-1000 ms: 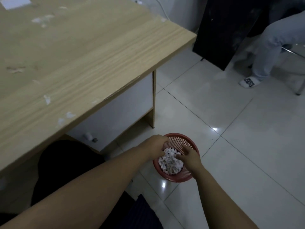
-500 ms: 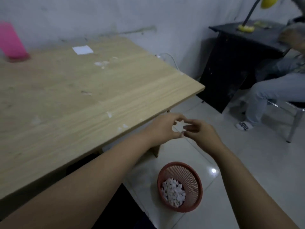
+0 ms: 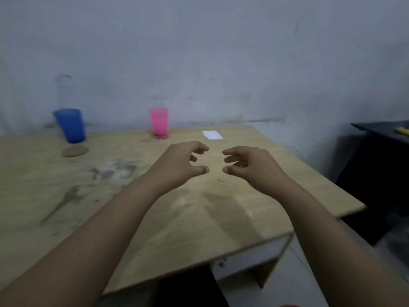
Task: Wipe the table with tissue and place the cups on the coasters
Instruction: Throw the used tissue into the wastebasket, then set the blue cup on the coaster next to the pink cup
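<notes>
A pink cup (image 3: 159, 121) stands on a round coaster (image 3: 159, 136) at the back of the wooden table (image 3: 155, 218). Further left, a blue cup (image 3: 70, 125) stands on the bare wood, just behind a second round coaster (image 3: 75, 150) that has nothing on it. My left hand (image 3: 181, 162) and my right hand (image 3: 247, 163) hover side by side above the middle of the table, fingers loosely curled toward each other, both holding nothing. A small white tissue sheet (image 3: 212, 135) lies flat behind my hands, to the right of the pink cup.
Dark smudges (image 3: 110, 170) mark the table's left half. A grey wall (image 3: 199, 63) runs behind the table. A black desk (image 3: 380, 134) stands at the right with a yellow object (image 3: 401, 130) on it. The table's right edge drops to a pale floor.
My hands rose from the red basket of tissue scraps on the floor to above the tabletop and drew slightly apart. The view swung up, so the basket has left the frame.
</notes>
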`<state>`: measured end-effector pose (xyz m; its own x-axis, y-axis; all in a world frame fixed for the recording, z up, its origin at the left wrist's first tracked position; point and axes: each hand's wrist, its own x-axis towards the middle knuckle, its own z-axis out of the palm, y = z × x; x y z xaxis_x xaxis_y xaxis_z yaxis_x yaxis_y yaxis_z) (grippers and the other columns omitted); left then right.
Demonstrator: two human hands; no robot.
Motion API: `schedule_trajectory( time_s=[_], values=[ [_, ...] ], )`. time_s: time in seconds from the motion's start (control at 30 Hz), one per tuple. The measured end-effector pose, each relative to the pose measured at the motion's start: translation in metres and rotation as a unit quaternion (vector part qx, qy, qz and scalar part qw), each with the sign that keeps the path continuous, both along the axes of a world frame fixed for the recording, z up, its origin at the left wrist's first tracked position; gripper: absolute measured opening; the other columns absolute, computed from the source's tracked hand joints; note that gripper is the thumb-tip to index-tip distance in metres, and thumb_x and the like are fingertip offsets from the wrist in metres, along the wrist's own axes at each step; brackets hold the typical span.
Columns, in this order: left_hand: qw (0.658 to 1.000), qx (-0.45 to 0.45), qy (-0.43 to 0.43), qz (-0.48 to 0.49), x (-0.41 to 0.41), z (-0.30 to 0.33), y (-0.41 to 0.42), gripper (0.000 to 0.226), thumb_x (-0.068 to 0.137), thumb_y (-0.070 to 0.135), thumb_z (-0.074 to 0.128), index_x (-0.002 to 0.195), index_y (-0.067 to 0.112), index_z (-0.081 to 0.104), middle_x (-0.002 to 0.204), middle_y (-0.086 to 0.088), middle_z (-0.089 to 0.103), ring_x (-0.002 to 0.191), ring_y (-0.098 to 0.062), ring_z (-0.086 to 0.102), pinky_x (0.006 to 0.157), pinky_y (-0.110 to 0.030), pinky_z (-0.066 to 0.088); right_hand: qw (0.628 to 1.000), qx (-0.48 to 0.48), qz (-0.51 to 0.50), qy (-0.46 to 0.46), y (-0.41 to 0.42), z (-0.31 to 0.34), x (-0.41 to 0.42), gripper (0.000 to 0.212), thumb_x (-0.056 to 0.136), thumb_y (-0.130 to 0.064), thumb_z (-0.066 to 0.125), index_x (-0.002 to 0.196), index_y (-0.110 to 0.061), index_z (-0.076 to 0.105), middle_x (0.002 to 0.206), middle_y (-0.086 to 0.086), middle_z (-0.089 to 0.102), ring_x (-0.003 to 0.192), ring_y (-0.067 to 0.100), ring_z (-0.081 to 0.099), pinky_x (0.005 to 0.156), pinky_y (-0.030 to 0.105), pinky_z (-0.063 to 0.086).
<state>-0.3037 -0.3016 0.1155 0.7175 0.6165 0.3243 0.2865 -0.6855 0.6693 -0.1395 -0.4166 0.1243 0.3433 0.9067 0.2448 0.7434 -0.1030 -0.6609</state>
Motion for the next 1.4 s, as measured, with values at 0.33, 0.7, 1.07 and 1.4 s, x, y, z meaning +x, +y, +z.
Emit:
schedule_trajectory(
  time_s=[0.33, 0.7, 1.07, 1.4],
  values=[
    [0.977, 0.006, 0.006, 0.214, -0.175, -0.003, 0.101, 0.047, 0.079, 0.028, 0.075, 0.122, 0.026, 0.058, 0.119, 0.01, 0.06, 0.097, -0.006, 0.058, 0.078, -0.022, 0.048, 0.975, -0.007, 0.219, -0.021, 0.177, 0.006, -0.158, 0.044, 0.079, -0.023, 0.072, 0.121, -0.019, 0.06, 0.109, 0.0, 0.067, 0.091, 0.009, 0.063, 0.082, 0.018, 0.049],
    [0.944, 0.037, 0.019, 0.328, -0.226, -0.053, 0.205, 0.042, 0.083, 0.029, 0.068, 0.124, 0.029, 0.056, 0.123, 0.011, 0.058, 0.107, -0.005, 0.053, 0.083, -0.018, 0.036, 0.963, -0.016, 0.258, -0.073, 0.307, -0.038, -0.23, 0.037, 0.082, -0.027, 0.066, 0.119, -0.026, 0.062, 0.122, -0.008, 0.064, 0.105, 0.005, 0.056, 0.077, 0.004, 0.032],
    [0.895, 0.05, 0.174, 0.407, -0.2, -0.129, 0.308, 0.07, 0.09, 0.058, 0.039, 0.149, 0.026, 0.017, 0.159, -0.004, 0.009, 0.147, -0.023, 0.0, 0.116, -0.045, 0.002, 0.986, -0.036, 0.157, -0.037, 0.436, -0.111, -0.222, 0.066, 0.089, -0.029, 0.056, 0.146, -0.017, 0.024, 0.153, 0.002, 0.03, 0.139, 0.019, 0.03, 0.11, 0.031, 0.028],
    [0.876, 0.009, 0.172, 0.45, -0.192, -0.139, 0.335, 0.102, 0.076, 0.078, 0.039, 0.15, 0.014, 0.012, 0.159, -0.005, 0.013, 0.146, -0.018, 0.006, 0.117, -0.039, 0.0, 0.986, 0.025, 0.136, 0.092, 0.502, -0.132, -0.236, 0.094, 0.073, -0.045, 0.07, 0.146, -0.024, 0.015, 0.149, 0.002, 0.038, 0.131, 0.024, 0.043, 0.093, 0.033, 0.041]
  ],
)
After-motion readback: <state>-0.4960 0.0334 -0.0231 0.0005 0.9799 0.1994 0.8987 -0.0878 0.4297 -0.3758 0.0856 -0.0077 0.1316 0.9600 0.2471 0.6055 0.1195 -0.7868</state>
